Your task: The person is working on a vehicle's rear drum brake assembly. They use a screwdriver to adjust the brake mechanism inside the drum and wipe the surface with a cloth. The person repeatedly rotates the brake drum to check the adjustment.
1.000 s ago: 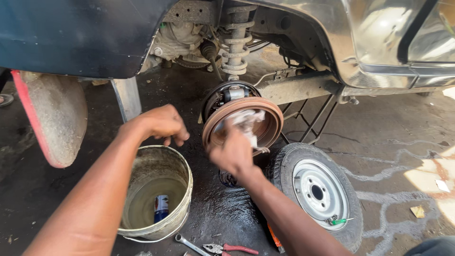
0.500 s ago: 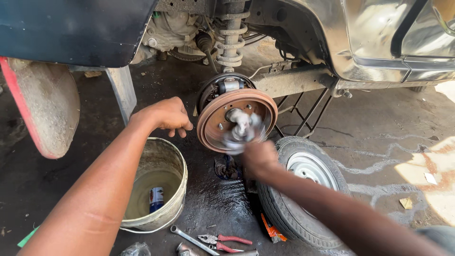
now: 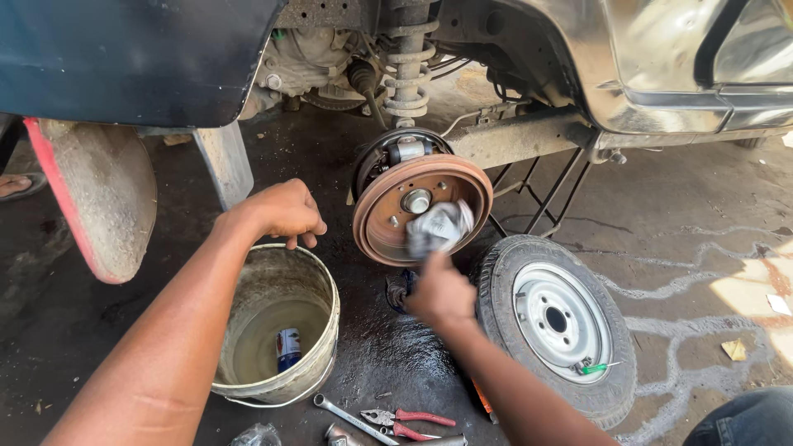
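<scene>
- Since a moment ago the right hand (image 3: 442,291) has dropped from the face of the brake drum (image 3: 421,206) to just below it, at about 6 o'clock from the hub, and the grey cloth (image 3: 439,225) it holds now lies on the drum's lower face; the left hand (image 3: 279,213) has stayed above the bucket (image 3: 281,326).
- The drum's rusty rim is open on its left side, toward 9 o'clock, where bare wet floor separates it from the bucket.
- At 4 o'clock from the drum, a removed wheel (image 3: 557,326) lies flat on the ground, its tyre edge just beside the right hand, narrowing the room there.
- Above the drum, at 12 o'clock, the coil spring (image 3: 407,74) and the vehicle's underbody close off the space; a metal stand (image 3: 545,194) holds the frame at 3 o'clock.
- A dusty mudflap (image 3: 99,202) with a red edge hangs at 9 o'clock, well apart from the bucket.
- The bucket holds murky liquid and a small blue can (image 3: 287,348).
- At 6 o'clock on the floor lie a spanner (image 3: 351,417) and red-handled pliers (image 3: 413,419), near the bucket's base.
- The left hand is curled loosely, fingers bent, its fingertips at the bucket's far rim; whether they grip the rim I cannot tell.
- The right hand is closed around the lower end of the cloth, blurred in motion, pressing it against the drum.
</scene>
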